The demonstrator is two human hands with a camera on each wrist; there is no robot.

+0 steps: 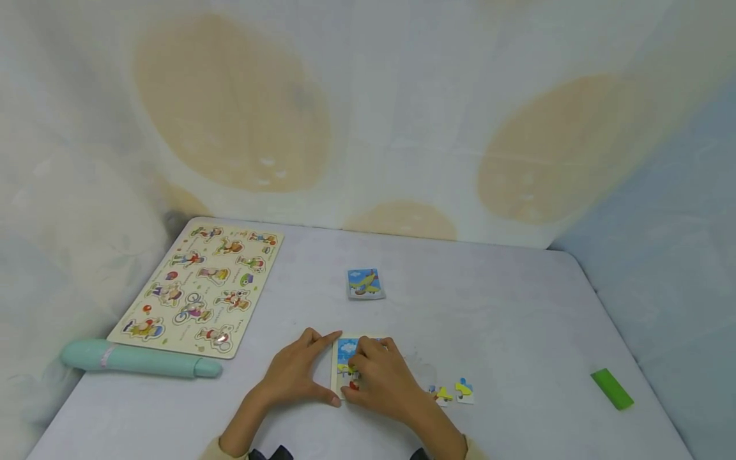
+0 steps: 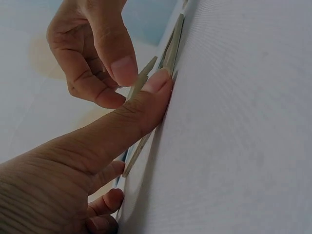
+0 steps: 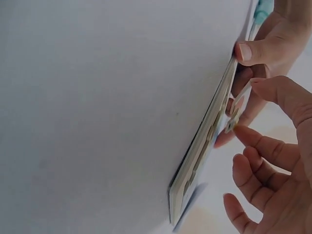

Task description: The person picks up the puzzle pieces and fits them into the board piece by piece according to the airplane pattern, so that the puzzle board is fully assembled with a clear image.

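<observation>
1. A small puzzle tray [image 1: 340, 367] lies flat on the pale table [image 1: 506, 332], near its front edge, with both hands on it.
2. The left hand [image 1: 299, 377] steadies the tray from its left side: the thumb presses against the near left edge and the forefinger lies along the far corner, the fingers fairly straight rather than wrapped round anything.
3. The right hand [image 1: 382, 380] sits over the right part of the tray and pinches a puzzle piece [image 3: 235, 113] between thumb and forefinger, holding it tilted with its lower edge at the tray's surface; the other fingers hang loosely curled.
4. Inside the tray, blue sky with a white cloud shows at the top, with bits of yellow and red below it; the hands hide the rest.
5. Two loose pieces [image 1: 454, 391] lie on the table just to the right of the right hand.
6. A small airplane picture card [image 1: 365, 283] lies farther back, well apart from the tray.
7. To the left rest a wooden peg board [image 1: 201, 284] filled with cartoon figures, and just in front of it a mint-green pen [image 1: 138, 359].
8. A green block [image 1: 612, 388] lies near the table's right edge.
</observation>
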